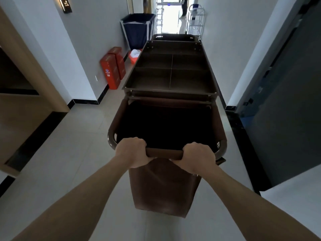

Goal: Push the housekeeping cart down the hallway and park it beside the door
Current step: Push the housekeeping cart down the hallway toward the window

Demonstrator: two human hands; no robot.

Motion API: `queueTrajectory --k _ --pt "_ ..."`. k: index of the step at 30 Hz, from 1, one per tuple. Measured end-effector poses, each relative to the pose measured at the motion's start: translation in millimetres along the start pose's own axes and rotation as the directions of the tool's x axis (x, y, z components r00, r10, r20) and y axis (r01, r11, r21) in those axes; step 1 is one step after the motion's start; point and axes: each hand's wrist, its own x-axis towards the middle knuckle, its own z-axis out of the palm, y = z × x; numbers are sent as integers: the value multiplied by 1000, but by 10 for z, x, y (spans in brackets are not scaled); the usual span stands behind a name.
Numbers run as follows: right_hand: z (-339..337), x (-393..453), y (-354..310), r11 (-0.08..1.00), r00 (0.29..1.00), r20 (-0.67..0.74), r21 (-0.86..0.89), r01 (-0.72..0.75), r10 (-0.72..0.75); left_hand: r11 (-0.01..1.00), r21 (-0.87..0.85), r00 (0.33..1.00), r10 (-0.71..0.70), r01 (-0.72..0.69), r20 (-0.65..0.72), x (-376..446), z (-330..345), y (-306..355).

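Note:
The brown housekeeping cart [170, 73] fills the middle of the hallway in front of me, its top tray split into several empty compartments and a brown fabric bag [163, 186] hanging at my end. My left hand [132, 152] and my right hand [199, 157] are both closed around the cart's near handle bar [164, 153], about a shoulder's width apart. A dark grey door [284, 108] stands on the right wall beside the cart. A wooden door frame [26, 101] is on the left.
Along the left wall stand two red boxes [113, 68], a red basin [134, 57] and a navy linen hamper [138, 28]. A white wire trolley [196, 20] stands at the far right. Two people are at the bright far end of the hallway. Pale tiled floor [73, 153] lies to the left.

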Motion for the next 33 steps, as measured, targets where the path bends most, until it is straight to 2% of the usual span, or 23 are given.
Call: queueTrajectory --k 11,19,23,26,30,33 --pt "-5 1301 550 1000 1000 -2 -17 2 -2 1000 6 999 26 -26 -29 1389 100 -97" --pt "-49 2493 999 1000 998 59 -6 -24 24 998 -7 997 65 -65 -50 2661 265 -263" --pt "-73 3125 1212 998 993 103 -10 -65 66 995 -47 996 87 -87 8 3327 289 -373" --pt "-67 3584 1359 995 991 83 -17 -102 104 991 -72 991 121 -117 61 3870 317 -449" --pt "-95 4125 1518 993 991 65 -34 -116 118 981 -83 952 191 -176 240 4554 313 -561" --pt "-87 4501 1645 993 991 79 -42 -107 110 972 -61 925 234 -226 301 4997 359 -610"
